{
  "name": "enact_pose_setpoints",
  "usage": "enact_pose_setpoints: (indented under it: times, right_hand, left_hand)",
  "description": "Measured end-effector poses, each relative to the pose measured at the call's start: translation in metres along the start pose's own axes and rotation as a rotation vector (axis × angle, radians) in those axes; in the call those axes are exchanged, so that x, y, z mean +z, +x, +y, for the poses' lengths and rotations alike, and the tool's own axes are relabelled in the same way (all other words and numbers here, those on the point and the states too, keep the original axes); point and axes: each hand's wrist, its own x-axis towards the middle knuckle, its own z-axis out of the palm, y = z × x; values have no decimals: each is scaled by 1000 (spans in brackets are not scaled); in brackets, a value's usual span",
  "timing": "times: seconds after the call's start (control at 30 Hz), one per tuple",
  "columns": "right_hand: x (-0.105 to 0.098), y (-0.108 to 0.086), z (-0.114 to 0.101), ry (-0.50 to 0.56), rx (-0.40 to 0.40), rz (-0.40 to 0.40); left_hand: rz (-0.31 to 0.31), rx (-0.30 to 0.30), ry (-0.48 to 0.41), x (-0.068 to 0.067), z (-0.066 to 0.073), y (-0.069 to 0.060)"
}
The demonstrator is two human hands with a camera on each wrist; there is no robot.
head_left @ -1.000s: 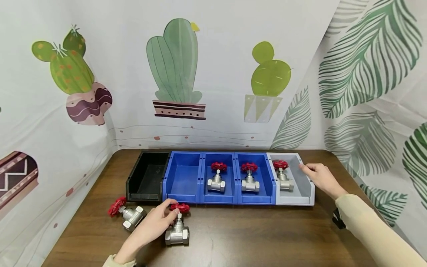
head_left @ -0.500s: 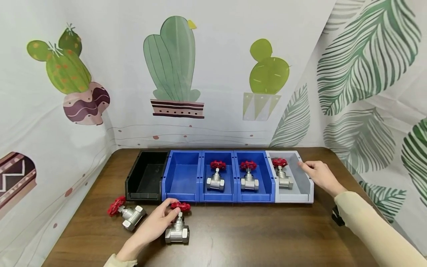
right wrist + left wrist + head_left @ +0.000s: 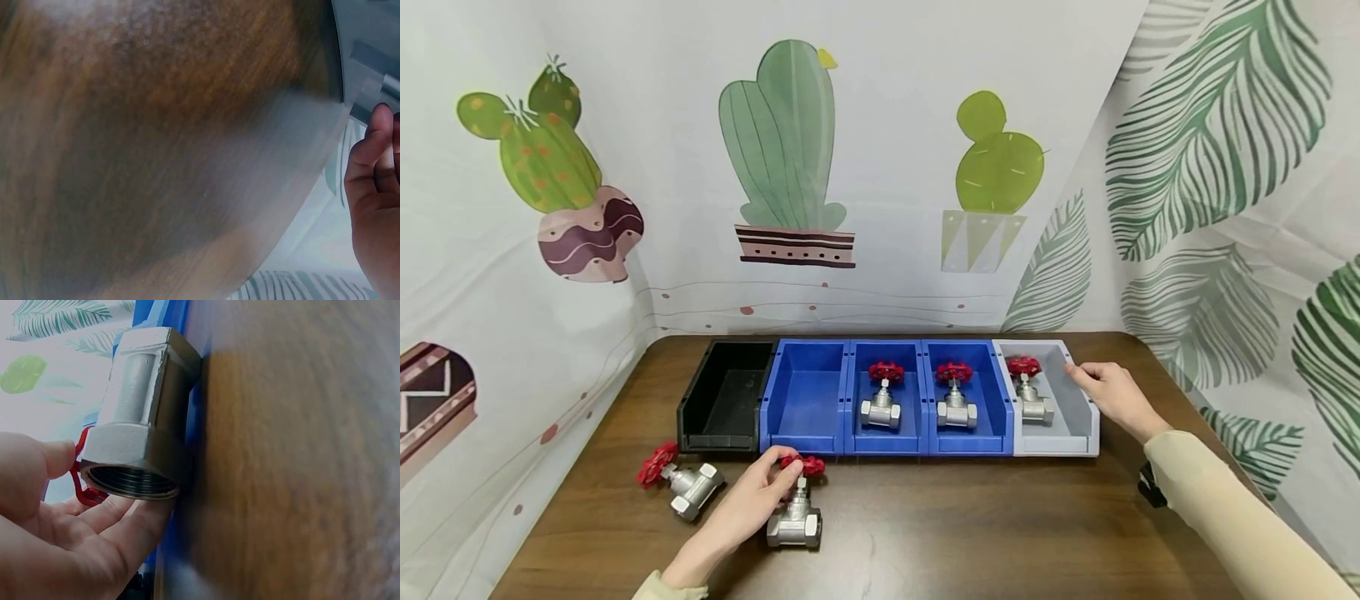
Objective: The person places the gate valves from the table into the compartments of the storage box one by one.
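My left hand (image 3: 751, 498) holds a gate valve (image 3: 795, 525) by its red handwheel (image 3: 808, 467), thumb and fingers about the wheel. That steel body is near the front of the blue bins; the left wrist view shows its threaded opening (image 3: 131, 481) close up. At the far right, my right hand (image 3: 1116, 398) grips the side wall of the grey bin (image 3: 1078, 404), its fingers curled beside it in the right wrist view. A second loose valve (image 3: 688, 487) lies on the table left of my left hand. Part of the held handwheel is hidden behind the fingers.
The bins stand in a row at the table's back: a black bin (image 3: 726, 408), a bare blue bin (image 3: 808, 392), then a middle blue bin (image 3: 886, 446) and right blue bin (image 3: 972, 446), each with a valve. Another valve (image 3: 1033, 407) lies in the grey bin. Printed cloth hangs behind.
The head view has shifted slightly, so the scene sits a little further left. Both hands keep their places on the valve and the grey bin.
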Motion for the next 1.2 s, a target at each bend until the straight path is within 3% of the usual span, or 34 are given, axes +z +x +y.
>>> enact_pose_setpoints:
  times: [0.23, 0.47, 0.67, 0.97, 1.2]
  right_hand:
    - [0, 0, -1, 9, -1, 8]
    - [1, -1, -1, 21, 20, -1]
    - [1, -1, -1, 31, 16, 3]
    - [2, -2, -1, 21, 11, 13]
    - [0, -3, -4, 31, 10, 26]
  left_hand:
    - [14, 27, 1, 0, 1, 0]
    - [31, 6, 52, 2, 3, -2]
    - [28, 22, 60, -1, 5, -3]
    - [-12, 47, 51, -10, 21, -2]
    - [26, 76, 86, -18, 33, 7]
